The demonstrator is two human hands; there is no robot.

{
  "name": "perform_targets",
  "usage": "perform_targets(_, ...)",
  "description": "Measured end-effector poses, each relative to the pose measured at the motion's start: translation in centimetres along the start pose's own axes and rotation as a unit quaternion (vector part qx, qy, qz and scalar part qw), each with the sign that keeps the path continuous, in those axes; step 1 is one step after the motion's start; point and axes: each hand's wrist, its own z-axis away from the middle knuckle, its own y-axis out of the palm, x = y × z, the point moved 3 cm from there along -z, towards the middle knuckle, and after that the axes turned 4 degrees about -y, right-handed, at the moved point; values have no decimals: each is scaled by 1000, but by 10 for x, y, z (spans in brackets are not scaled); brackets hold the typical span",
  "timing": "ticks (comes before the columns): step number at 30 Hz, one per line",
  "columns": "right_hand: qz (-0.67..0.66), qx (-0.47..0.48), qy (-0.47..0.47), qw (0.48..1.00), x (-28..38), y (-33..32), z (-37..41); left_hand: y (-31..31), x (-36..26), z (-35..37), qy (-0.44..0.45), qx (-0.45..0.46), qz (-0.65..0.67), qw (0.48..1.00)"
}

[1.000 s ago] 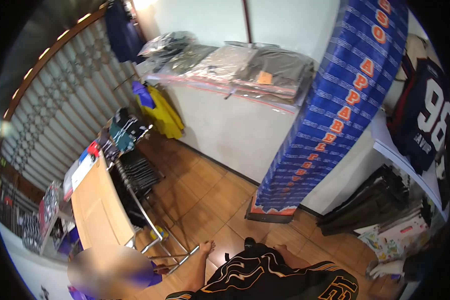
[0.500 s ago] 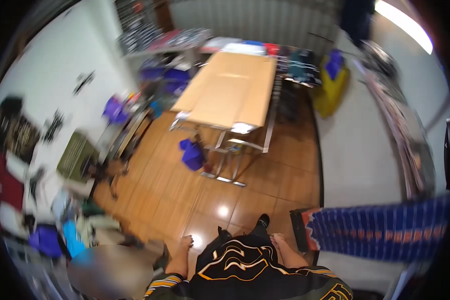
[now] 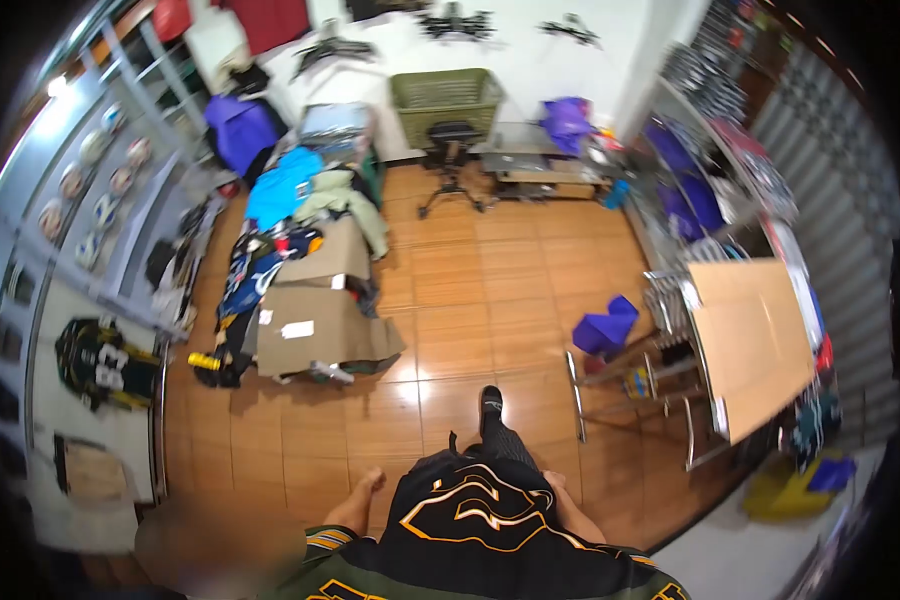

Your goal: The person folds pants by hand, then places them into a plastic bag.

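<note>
My left hand [image 3: 373, 480] hangs low beside my body, its fingers curled in loosely with nothing visible in them. On the other side, my right hand [image 3: 556, 482] is at my hip, partly hidden by the black shirt [image 3: 500, 530] I wear; its fingers are too small and covered to make out. One dark shoe [image 3: 492, 402] shows ahead of me on the tiled floor [image 3: 440, 350]. Nearest my left hand, though well apart from it, stands an open cardboard box [image 3: 310, 330] with clothes heaped behind it.
At right, a metal-framed table [image 3: 750, 350] bears a cardboard sheet; a purple bag [image 3: 606, 325] is beside its legs. Ahead are a swivel stool [image 3: 452, 145], a green basket [image 3: 440, 95] and a low bench [image 3: 545, 180]. Shelves with balls [image 3: 105, 210] line the left.
My view has swung left: the table has moved from the centre to the right, and the boxes and clothes pile have come into fuller view. Both hands stay low at my sides.
</note>
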Motion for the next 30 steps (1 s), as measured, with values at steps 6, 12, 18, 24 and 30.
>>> perform_targets(6, 274, 106, -208, 933, 114, 26, -126, 2, 88, -65, 83, -258, 61, 961)
perform_targets(12, 113, 190, -160, 962, 243, 54, -178, 60, 84, -80, 74, -494, 142, 854)
perform_targets(18, 152, 249, -143, 946, 423, 60, -117, 94, -9, -68, 300, -563, 164, 752)
perform_targets(24, 208, 257, -203, 922, 496, 119, -98, 123, -60, -29, 359, -599, 227, 678)
perform_targets(30, 230, 287, -191, 910, 499, 192, -76, 29, -86, -1, 370, -607, 208, 672)
